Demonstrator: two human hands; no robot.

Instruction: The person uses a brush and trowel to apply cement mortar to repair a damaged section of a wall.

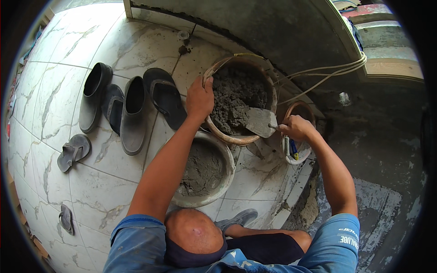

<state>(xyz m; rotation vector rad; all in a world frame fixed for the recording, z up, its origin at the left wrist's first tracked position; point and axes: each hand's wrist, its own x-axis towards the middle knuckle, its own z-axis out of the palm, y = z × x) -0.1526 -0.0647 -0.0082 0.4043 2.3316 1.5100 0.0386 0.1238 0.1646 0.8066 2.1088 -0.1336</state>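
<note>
White marble-veined tiled floor (pixel 91 191) carries everything; its right edge drops to a dark rough cement strip. Upper bucket, round, brown-rimmed and tilted (pixel 217 68), holds grey wet mortar (pixel 236 98); it overlaps the far rim of a lower round grey tub of mortar (pixel 225 177), partly hidden by the left forearm. Left hand (pixel 200 98) grips the tilted bucket's left rim, fingers curled over the edge, fingertips hidden inside. Right hand (pixel 296 128) is closed around the handle of a flat steel trowel (pixel 261 122); handle hidden in the fist, blade resting at the mortar's near edge. Small white container (pixel 296 157) beneath that hand, contents hard to make out. Dark rubber boots and sandals (pixel 132 113) lie toward the floor's left side.
</note>
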